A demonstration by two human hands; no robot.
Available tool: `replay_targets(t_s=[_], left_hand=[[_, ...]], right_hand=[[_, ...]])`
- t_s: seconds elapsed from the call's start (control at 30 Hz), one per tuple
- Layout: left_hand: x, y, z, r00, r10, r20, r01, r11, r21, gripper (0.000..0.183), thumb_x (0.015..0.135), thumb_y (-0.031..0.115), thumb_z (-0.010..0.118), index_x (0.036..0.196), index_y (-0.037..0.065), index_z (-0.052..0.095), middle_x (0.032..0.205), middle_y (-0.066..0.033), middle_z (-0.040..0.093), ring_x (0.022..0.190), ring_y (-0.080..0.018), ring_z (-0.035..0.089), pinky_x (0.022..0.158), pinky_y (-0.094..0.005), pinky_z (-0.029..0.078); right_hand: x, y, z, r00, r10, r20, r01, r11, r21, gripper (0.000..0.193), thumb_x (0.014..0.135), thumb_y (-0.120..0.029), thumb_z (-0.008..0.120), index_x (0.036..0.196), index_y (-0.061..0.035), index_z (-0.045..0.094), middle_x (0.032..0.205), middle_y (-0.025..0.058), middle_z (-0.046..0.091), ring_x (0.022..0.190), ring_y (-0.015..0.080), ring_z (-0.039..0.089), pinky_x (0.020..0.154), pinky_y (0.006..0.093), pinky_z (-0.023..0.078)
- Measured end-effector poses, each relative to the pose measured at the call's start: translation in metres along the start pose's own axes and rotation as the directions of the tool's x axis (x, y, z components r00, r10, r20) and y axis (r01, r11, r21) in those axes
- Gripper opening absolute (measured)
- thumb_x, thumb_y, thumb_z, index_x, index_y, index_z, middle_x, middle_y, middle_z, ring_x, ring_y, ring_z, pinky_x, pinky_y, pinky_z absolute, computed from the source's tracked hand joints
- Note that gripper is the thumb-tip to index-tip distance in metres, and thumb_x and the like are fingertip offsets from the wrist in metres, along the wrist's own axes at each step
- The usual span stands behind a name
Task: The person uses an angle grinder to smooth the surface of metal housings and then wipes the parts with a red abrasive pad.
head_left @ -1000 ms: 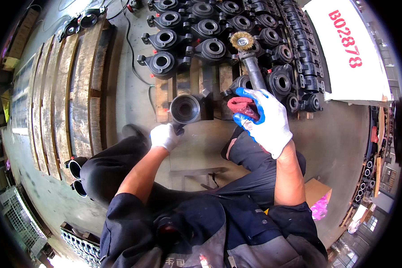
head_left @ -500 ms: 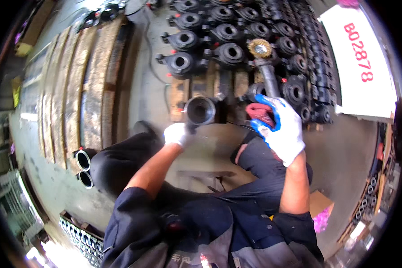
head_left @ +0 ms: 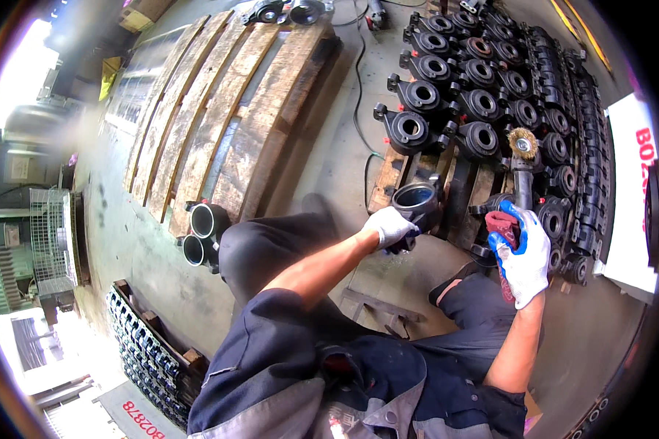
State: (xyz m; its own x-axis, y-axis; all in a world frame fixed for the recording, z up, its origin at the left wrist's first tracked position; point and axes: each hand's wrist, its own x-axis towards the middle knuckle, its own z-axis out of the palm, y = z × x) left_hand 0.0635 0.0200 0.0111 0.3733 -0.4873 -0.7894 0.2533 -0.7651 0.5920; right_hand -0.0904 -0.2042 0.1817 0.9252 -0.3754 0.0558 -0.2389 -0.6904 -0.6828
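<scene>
— Black cast iron everywhere, isn't it? What's the person got hold of?

— The left hand [head_left: 390, 227], in a white glove, is clenched round the lower edge of one dark housing [head_left: 417, 199], a ring-shaped casting with a wide bore. It sits tipped up on the near end of a wooden pallet [head_left: 388, 183], bore facing the worker, I'd guess so the inside can be reached.

— And the other hand?

— The right hand [head_left: 523, 256], gloved white and blue, is wrapped round the body of a power tool [head_left: 523, 186] with a brass-coloured wire brush [head_left: 523, 140] at its tip. A red rag [head_left: 502, 223] is bunched in the same grip, probably to cushion it or keep it ready for wiping. The brush points away, just beside the housing but not touching it.

— Why so close to the stack?

— Rows of matching black castings [head_left: 461, 95] fill the pallet behind, so each one is within reach while the person crouches, knees up, on the floor.

— What's the floor like?

— Grey concrete floor [head_left: 322, 146], stained and dusty. A black cable [head_left: 359, 88] trails across it toward the far wall. To the left lies a row of long weathered wooden planks [head_left: 220, 124], with two short black pipes [head_left: 201, 234] at their near end. Lower left there's a crate of small dark parts [head_left: 143, 344], and a wire cage [head_left: 47, 234] stands near bright daylight at the left edge. A white board [head_left: 630, 197] leans at the right.
</scene>
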Motion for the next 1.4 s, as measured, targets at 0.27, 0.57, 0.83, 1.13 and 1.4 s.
replay_targets(t_s=[0.27, 0.57, 0.83, 1.13, 1.4], left_hand=[[-0.07, -0.009, -0.08, 0.987, -0.142, -0.079, 0.081, 0.851, -0.519, 0.032, 0.088, 0.027, 0.083, 0.101, -0.002, 0.077, 0.083, -0.0088, 0.075, 0.066, -0.0208, 0.072, 0.059, -0.0348, 0.058], [-0.074, -0.127, -0.297, 0.973, -0.133, -0.19, -0.061, 0.642, -0.764, 0.031, 0.094, 0.04, 0.074, 0.1, 0.01, 0.072, 0.084, -0.0079, 0.073, 0.065, -0.0203, 0.068, 0.053, -0.0315, 0.051], [-0.037, -0.236, -0.286, 0.472, -0.519, -0.713, -0.042, 0.794, -0.606, 0.023, 0.092, 0.032, 0.076, 0.09, 0.008, 0.073, 0.071, -0.0078, 0.068, 0.05, -0.0219, 0.063, 0.045, -0.0368, 0.05], [-0.015, -0.333, -0.281, 0.241, -0.43, -0.87, 0.472, 0.835, -0.282, 0.045, 0.092, 0.045, 0.066, 0.086, 0.002, 0.081, 0.073, -0.0147, 0.076, 0.065, -0.0261, 0.076, 0.065, -0.0393, 0.059], [-0.025, -0.33, -0.272, 0.363, -0.356, -0.861, 0.51, 0.849, -0.137, 0.046, 0.098, 0.048, 0.061, 0.091, 0.006, 0.078, 0.081, -0.0119, 0.075, 0.075, -0.0282, 0.073, 0.071, -0.0428, 0.056]], right_hand=[[0.004, -0.001, 0.008, 1.0, -0.012, 0.014, 0.012, 1.0, -0.025, 0.052, 0.082, -0.019, 0.082, 0.129, -0.0022, 0.068, 0.113, 0.0166, 0.071, 0.106, 0.033, 0.071, 0.097, 0.0401, 0.055], [0.004, -0.005, 0.012, 0.998, 0.045, 0.049, -0.045, 0.999, 0.018, 0.05, 0.083, -0.014, 0.082, 0.129, -0.0003, 0.067, 0.114, 0.0151, 0.069, 0.107, 0.0296, 0.07, 0.099, 0.038, 0.054], [-0.003, 0.02, 0.012, 0.987, 0.159, 0.016, -0.159, 0.986, 0.051, 0.055, 0.087, -0.022, 0.083, 0.13, 0.0056, 0.064, 0.121, 0.0144, 0.068, 0.115, 0.0259, 0.067, 0.106, 0.0381, 0.05], [0.018, 0.008, 0.035, 0.987, 0.125, 0.097, -0.132, 0.989, 0.07, 0.056, 0.088, -0.025, 0.083, 0.131, 0.0061, 0.063, 0.122, 0.015, 0.068, 0.114, 0.025, 0.068, 0.105, 0.0373, 0.051], [0.021, -0.005, 0.034, 0.989, 0.117, 0.09, -0.109, 0.991, -0.083, 0.053, 0.077, -0.005, 0.082, 0.127, 0.0015, 0.068, 0.116, 0.0153, 0.071, 0.108, 0.0275, 0.071, 0.1, 0.0366, 0.054]])
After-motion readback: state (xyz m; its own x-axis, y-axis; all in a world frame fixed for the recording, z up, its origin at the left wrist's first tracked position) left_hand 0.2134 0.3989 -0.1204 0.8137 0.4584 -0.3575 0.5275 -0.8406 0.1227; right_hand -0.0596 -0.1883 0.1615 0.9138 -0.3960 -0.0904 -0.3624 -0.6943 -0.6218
